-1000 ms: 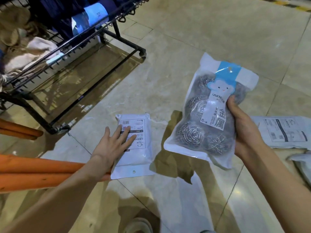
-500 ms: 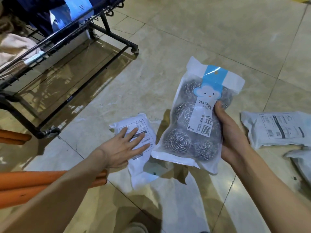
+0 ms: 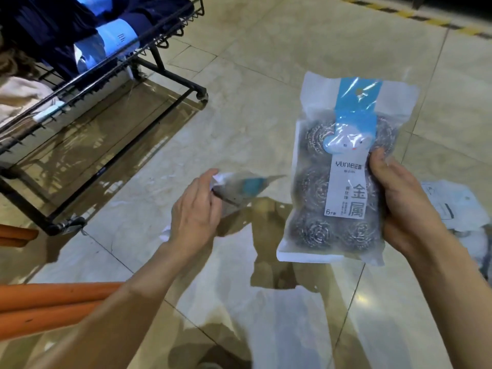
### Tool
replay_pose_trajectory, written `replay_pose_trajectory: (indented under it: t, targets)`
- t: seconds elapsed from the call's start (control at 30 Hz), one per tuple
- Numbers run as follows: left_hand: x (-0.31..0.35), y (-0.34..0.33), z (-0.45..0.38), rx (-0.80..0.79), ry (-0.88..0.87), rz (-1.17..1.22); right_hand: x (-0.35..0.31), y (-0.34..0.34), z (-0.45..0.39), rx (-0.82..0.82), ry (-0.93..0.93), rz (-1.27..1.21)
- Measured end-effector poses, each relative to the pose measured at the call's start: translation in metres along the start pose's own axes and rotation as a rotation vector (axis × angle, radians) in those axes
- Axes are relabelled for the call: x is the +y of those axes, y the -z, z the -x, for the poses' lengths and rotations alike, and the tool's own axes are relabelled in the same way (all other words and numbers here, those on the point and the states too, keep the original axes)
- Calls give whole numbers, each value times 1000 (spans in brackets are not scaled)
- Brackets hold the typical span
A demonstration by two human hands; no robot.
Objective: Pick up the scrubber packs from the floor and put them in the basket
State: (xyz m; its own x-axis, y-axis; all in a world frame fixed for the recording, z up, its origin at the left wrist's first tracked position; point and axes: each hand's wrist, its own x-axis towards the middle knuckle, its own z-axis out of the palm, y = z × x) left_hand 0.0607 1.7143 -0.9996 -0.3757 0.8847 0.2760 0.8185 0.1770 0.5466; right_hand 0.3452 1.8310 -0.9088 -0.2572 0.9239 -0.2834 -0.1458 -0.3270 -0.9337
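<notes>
the black wire basket on a wheeled frame (image 3: 170,27) stands at the upper left, well apart from both hands. it holds dark blue folded goods with light blue paper bands (image 3: 114,39), and something cream-coloured (image 3: 21,94) lies at its left end; no scrubber pack can be seen in it, so by my reading nothing of the task is finished yet.

the clear plastic pack of steel wool scrubbers with a blue and white label (image 3: 343,171) is off the floor, upright in the right hand (image 3: 404,206), whose thumb presses the front face while the fingers curl behind the right edge. a second, blurred scrubber pack (image 3: 239,187) is in the air in the left hand (image 3: 195,211), the fingers curled round its near end. a white-backed pack on the tiles (image 3: 452,201) at the far right, partly hidden by the right hand, is left to collect. judging from this, two packs are lifted and need carrying to the basket.
</notes>
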Motion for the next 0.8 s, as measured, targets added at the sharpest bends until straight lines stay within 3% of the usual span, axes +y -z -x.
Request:
replay_pose_trajectory:
  t: [0.13, 0.23, 0.33, 0.4, 0.63, 0.8]
  targets:
    - [25, 33, -24, 85, 270, 281, -14, 10, 1, 8, 35, 8]
    - [43, 47, -33, 128, 375, 563, -14, 9, 2, -8, 24, 2]
    - [61, 52, -34, 42, 666, 968, -15, 3, 3, -11, -7, 16]
    - [75, 56, -29, -42, 818, 1102, -14, -3, 3, -6, -34, 37]
    - [121, 87, -11, -348, 840, 1210, -27, -11, 24, 67, -187, 36]
    - [174, 169, -30, -243, 842, 1174, -104, -18, 75, 156, -281, 25]
